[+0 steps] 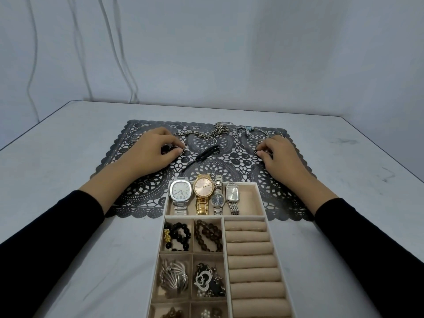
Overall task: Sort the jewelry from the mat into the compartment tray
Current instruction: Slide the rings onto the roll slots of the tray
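Watches (202, 191), four, in tray (243, 217); left hand (153, 150) and right hand (280, 154) on mat (206, 169), one pinched ring (184, 150) in each.

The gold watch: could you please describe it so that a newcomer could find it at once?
On the table, find the cream compartment tray. Its far, long compartment holds four watches in a row; the gold watch is second from the left. It alone is gold with a round pinkish dial; the others are silver.
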`<state>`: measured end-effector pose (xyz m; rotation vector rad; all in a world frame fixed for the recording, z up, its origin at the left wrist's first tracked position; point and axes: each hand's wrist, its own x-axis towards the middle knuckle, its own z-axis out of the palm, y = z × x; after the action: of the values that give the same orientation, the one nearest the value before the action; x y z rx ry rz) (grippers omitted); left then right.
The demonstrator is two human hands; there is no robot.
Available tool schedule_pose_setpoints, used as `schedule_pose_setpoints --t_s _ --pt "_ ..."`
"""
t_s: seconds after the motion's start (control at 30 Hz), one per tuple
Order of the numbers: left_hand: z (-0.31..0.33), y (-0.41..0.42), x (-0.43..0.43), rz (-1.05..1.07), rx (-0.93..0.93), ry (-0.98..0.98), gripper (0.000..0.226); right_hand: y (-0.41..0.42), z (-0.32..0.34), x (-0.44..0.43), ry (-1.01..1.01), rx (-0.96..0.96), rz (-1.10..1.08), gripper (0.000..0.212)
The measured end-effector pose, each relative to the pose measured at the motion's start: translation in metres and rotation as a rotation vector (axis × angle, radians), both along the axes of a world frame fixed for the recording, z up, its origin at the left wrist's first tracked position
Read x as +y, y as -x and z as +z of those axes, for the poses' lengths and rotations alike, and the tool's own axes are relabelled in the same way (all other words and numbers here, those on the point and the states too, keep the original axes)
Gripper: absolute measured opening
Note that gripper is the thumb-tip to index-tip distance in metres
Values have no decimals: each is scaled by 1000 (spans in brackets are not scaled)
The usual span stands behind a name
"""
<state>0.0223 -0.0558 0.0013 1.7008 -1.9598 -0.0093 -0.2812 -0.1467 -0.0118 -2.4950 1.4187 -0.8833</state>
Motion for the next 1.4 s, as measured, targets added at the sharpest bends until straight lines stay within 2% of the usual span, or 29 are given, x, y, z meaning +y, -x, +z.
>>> schedule_pose_setpoints --t_s 0.47,0.8,1.03,1.2,1.4 --pt "2 2 -4 16 28 -106 14 1 -2 1 119 104 25 10" --pt "-1 2 1 -50 92 19 12 2 -2 3 143 -19 11 11" --pt "-1 3 8 -80 106 104 6 2 6 15 30 -201 -38 11" --pt "5 9 23 6 282 145 12 5 13 32 -100 -345 -88 7" --pt "20 26 53 92 571 166 12 10 24 64 -217 -511 -25 7"
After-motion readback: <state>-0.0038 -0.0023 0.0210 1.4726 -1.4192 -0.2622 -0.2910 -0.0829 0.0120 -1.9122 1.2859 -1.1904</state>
